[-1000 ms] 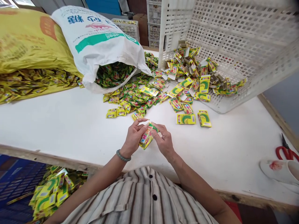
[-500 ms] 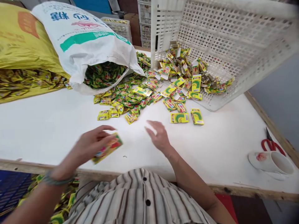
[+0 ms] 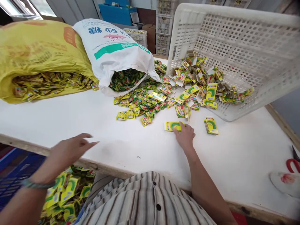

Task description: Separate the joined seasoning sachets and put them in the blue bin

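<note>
My right hand point(image 3: 185, 136) grips the right end of a small yellow-green carton point(image 3: 173, 126) on the white table. My left hand point(image 3: 72, 147) is held over the table's front edge at left, thumb and fingers apart, with nothing in it. Another small carton point(image 3: 211, 126) lies by itself to the right of my right hand. Behind my hands spreads a pile of small green and yellow sachets point(image 3: 140, 103). More cartons point(image 3: 187, 95), several with their flaps up, lie between this pile and a tipped white crate point(image 3: 236, 40).
A white sack point(image 3: 124, 62) of green sachets and a yellow sack point(image 3: 47, 56) of yellow ones lie open at back left. Below the left edge, cartons point(image 3: 67, 190) fill a space beside a blue crate point(image 3: 18, 175). Red-handled scissors point(image 3: 292, 164) and a white cup point(image 3: 286, 181) are at far right.
The carton that was in my left hand is gone from it, and that hand has moved left. My right hand has reached forward, taken hold of a carton and shifted it left. The view has turned left.
</note>
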The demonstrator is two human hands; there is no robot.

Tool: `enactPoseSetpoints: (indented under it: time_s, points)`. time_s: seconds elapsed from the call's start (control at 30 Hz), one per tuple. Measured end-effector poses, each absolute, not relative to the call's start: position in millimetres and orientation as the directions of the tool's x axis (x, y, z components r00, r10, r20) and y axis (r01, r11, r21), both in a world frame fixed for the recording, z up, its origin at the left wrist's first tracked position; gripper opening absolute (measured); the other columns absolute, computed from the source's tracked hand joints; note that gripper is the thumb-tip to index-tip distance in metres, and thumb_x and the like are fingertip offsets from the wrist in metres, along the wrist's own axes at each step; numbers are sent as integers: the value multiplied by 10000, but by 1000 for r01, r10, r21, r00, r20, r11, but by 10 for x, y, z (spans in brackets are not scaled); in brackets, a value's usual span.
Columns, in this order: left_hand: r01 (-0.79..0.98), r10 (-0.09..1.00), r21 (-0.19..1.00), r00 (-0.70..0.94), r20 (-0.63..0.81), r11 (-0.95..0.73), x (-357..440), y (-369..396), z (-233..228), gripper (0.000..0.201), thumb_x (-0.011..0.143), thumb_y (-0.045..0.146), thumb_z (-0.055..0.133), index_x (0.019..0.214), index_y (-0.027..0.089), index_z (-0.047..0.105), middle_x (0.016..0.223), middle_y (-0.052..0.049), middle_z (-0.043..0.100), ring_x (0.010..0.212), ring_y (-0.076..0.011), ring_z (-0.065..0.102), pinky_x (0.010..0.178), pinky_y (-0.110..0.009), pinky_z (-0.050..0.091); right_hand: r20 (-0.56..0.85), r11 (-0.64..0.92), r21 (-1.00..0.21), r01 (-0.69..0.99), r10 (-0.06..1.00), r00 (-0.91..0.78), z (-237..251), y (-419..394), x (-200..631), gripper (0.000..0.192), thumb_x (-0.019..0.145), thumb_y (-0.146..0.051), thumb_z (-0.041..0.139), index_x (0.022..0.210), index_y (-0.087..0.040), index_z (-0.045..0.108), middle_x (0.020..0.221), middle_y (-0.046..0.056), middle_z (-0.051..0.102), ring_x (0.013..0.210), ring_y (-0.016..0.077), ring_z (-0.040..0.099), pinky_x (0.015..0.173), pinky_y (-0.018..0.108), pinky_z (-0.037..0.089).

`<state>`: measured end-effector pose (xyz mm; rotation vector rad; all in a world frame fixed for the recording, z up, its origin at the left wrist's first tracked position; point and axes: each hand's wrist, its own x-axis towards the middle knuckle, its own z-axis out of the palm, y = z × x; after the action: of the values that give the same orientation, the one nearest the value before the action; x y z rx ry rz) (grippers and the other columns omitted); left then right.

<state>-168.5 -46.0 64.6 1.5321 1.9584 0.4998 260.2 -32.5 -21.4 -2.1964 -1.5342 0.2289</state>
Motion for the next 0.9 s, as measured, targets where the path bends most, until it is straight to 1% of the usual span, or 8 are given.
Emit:
enactPoseSetpoints:
  time_s: [0.1, 0.17, 0.27, 0.43, 0.57, 0.67, 0.77, 0.9]
  points:
    - [822, 976, 558, 9, -217, 117, -992, -375, 464, 251, 658, 499, 678, 705, 253, 674, 558, 13, 652, 532, -189, 542, 524, -249, 293, 150, -103, -362, 926, 974, 167, -198, -386, 2356, 591, 764, -537, 685, 1239, -199, 586, 1367, 218, 454, 1207, 399, 406, 900, 545, 366]
    - [742, 958, 667, 146, -246, 58, -611, -336, 379, 215, 667, 467, 668, 685, 253, 686, 536, 9, 640, 511, -185, 542, 509, -253, 293, 161, 19, -326, 945, 986, 35, -177, -395, 2264, 584, 758, -563, 682, 1181, -173, 580, 1378, 215, 457, 1221, 366, 411, 916, 504, 380]
    - [571, 936, 819, 257, -241, 54, -278, -283, 290, 202, 657, 449, 701, 666, 247, 702, 533, 5, 633, 495, -179, 540, 482, -251, 289, 129, 110, -366, 924, 989, -66, -143, -362, 2184, 505, 780, -557, 661, 1067, -149, 584, 1139, 183, 623, 1074, 309, 520, 862, 424, 421]
    - [333, 929, 914, 202, -310, 233, -151, -187, 128, 364, 668, 538, 719, 791, 196, 716, 587, -14, 652, 549, -184, 570, 507, -258, 365, -7, -49, -790, 612, 997, 71, -116, -345, 1891, 481, 837, -640, 511, 956, -182, 597, 835, 42, 662, 731, 189, 570, 665, 289, 444]
    - [-64, 931, 943, 197, -307, 325, -165, -160, 45, 424, 674, 535, 739, 875, 171, 658, 772, -33, 700, 704, -186, 631, 613, -266, 466, -84, -12, -932, 361, 980, -183, -51, -283, 1537, 568, 918, -628, 326, 735, -188, 636, 688, -1, 638, 649, 153, 554, 602, 255, 423]
    - [-212, 942, 917, 75, -328, 336, -251, -134, 39, 468, 593, 493, 816, 843, 179, 575, 697, 6, 673, 637, -168, 628, 574, -254, 470, 30, 97, -865, 492, 989, -142, 27, -2, 1396, 498, 921, -574, 398, 766, -191, 676, 736, 17, 667, 706, 166, 576, 671, 275, 437]
    - [-290, 924, 893, -68, -377, 343, -364, -95, 30, 528, 556, 490, 839, 862, 191, 529, 640, 24, 657, 580, -175, 634, 529, -258, 479, 173, 165, -649, 742, 983, -67, 60, 416, 1373, 364, 871, -479, 568, 1079, -200, 673, 1098, 98, 679, 1049, 251, 554, 874, 369, 421]
    - [-286, 902, 897, -178, -394, 336, -444, -70, 3, 527, 582, 504, 821, 907, 194, 543, 593, 35, 639, 515, -169, 624, 460, -240, 457, 39, 239, -357, 903, 970, -241, 16, 708, 1385, 562, 760, -452, 726, 1272, -271, 581, 1381, 120, 521, 1252, 349, 389, 937, 482, 373]
